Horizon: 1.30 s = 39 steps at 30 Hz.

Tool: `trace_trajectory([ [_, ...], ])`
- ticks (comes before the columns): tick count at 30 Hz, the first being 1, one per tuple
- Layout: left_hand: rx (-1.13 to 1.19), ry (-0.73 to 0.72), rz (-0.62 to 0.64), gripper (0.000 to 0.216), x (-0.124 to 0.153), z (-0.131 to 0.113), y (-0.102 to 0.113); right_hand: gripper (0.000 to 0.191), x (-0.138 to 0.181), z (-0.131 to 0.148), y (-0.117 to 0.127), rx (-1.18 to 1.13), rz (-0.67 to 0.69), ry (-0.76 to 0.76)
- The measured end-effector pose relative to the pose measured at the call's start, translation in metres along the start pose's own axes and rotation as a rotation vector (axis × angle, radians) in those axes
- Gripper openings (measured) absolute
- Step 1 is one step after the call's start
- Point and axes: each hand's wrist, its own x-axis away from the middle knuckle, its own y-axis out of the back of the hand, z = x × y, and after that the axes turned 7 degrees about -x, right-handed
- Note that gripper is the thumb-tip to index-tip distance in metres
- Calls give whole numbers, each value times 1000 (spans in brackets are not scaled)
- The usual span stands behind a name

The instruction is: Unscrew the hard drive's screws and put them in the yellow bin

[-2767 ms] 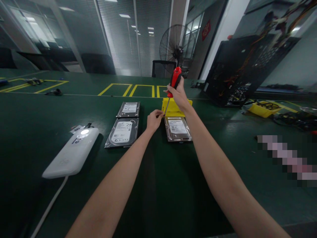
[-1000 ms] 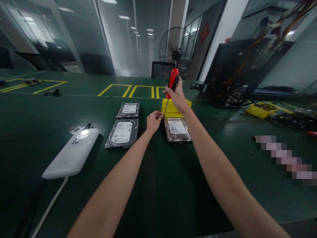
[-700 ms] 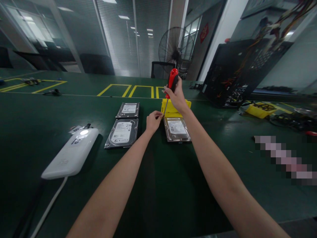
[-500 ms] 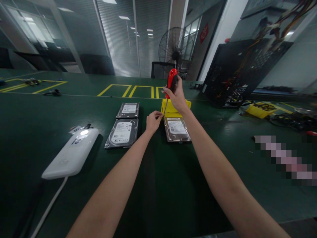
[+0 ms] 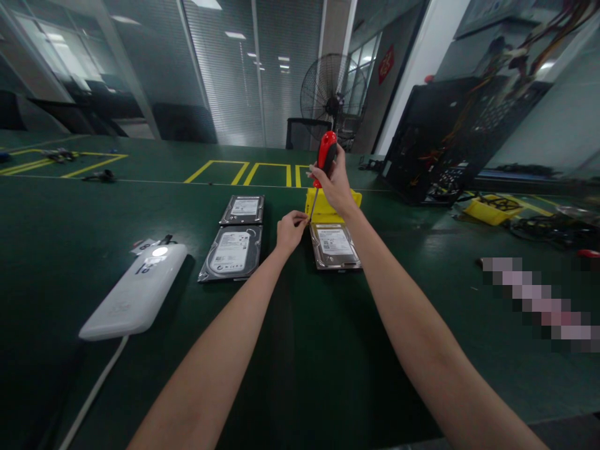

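My right hand [image 5: 335, 185] is wrapped round the red and black handle of a screwdriver [image 5: 325, 152], held almost upright over the far left corner of a hard drive [image 5: 334, 245]. My left hand [image 5: 290, 229] pinches at the tip of the screwdriver's shaft, right beside that corner; what its fingers hold is too small to name. A yellow tray [image 5: 327, 208] sits just behind the drive, partly hidden by my right hand.
Two more hard drives [image 5: 232, 251] [image 5: 244, 209] lie to the left on the green mat [image 5: 300, 325]. A white power bank [image 5: 135, 292] with a cable sits nearer left. An open black computer case [image 5: 450, 137] and yellow bin [image 5: 488, 209] stand far right. A fan [image 5: 334, 87] stands behind.
Almost nothing differs. Both hands stay at the drive's far left corner, with the screwdriver handle shifting only slightly.
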Motion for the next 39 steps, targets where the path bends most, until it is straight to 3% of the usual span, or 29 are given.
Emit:
trace_trajectory([
  [21, -14, 8, 10, 9, 2, -3, 1, 77, 7, 15, -6, -67, -131, -82],
  [28, -23, 25, 9, 11, 3, -7, 3, 78, 6, 26, -4, -120, -79, -133],
  [35, -31, 18, -9, 12, 3, -6, 2, 67, 4, 31, -4, -194, 10, -137],
  [39, -37, 18, -14, 12, 2, -5, 1, 64, 4, 34, 0, -238, -23, -165],
])
